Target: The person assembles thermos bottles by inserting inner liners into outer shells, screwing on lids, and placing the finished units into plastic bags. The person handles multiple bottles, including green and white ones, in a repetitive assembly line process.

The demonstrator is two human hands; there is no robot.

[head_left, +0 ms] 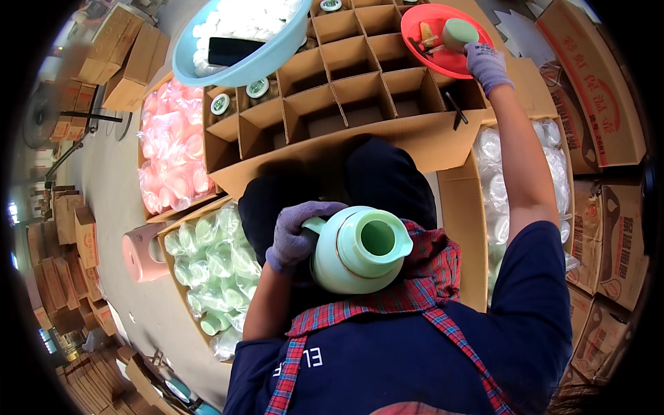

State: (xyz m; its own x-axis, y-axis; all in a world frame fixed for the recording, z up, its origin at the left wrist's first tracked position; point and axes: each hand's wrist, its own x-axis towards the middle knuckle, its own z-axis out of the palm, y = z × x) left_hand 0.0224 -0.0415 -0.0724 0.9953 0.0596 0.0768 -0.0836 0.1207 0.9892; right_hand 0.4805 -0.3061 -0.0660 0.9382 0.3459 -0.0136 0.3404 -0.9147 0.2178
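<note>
Upright in my lap stands a mint-green thermos jug [356,257] with a spout and no lid over its round mouth. My left hand [296,234], in a lavender knit glove, is wrapped round the jug's handle. At the far right my gloved right hand [488,68] reaches over the edge of a red basin [443,68]. Its fingers are closed at the side of a pale green cup [460,34], though the fingertips are partly hidden. Small dark tools [419,48] and a tan piece [427,32] lie in the basin beside the cup.
A divided carton [349,93] stands ahead of my knees, with jars in some compartments. On it rests a blue basin [294,41] with white pieces and a phone [234,51]. Bagged pink [169,149], green [225,256] and clear parts [491,166] fill boxes beside me.
</note>
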